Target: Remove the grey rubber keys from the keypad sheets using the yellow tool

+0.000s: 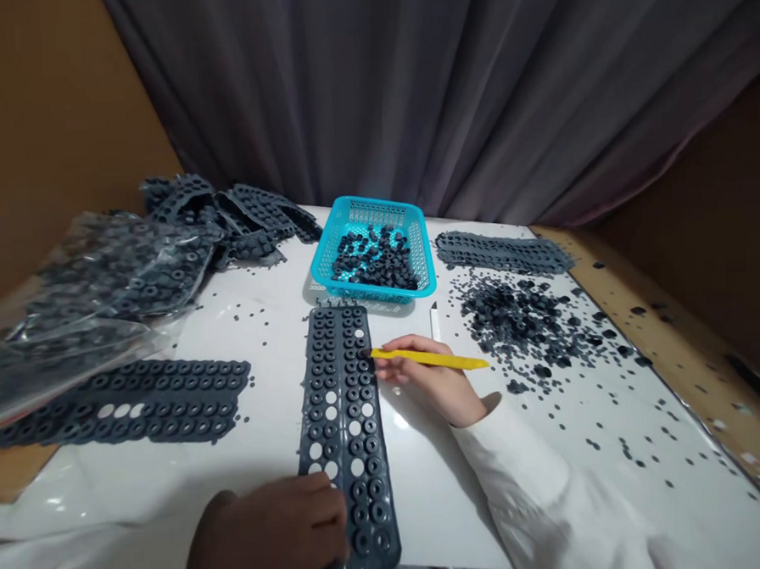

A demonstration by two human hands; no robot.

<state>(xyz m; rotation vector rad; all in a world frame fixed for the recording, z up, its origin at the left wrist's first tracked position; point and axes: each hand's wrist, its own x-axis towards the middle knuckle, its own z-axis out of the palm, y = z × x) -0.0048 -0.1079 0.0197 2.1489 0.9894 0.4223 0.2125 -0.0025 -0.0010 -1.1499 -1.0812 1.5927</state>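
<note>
A long dark rubber sheet (347,388) with rows of ring-shaped pieces lies lengthwise in front of me on the white table. Several round holes in it show white. My right hand (432,379) grips a slim yellow pen-shaped tool (435,358), its tip at the sheet's right edge, by a ring in the upper half. My left hand (271,528) is closed over the sheet's near left edge, fingers bent, hiding that corner. Just beyond the sheet's far end, a blue plastic basket (319,275) holds many loose black rings.
To the left are a clear bag (130,264) full of dark ringed pieces, another sheet (188,402) and a heap of sheets (236,216). On the right lie a ringed sheet (502,253), a pile of black scraps (515,316) and a small white-handled blade (434,320).
</note>
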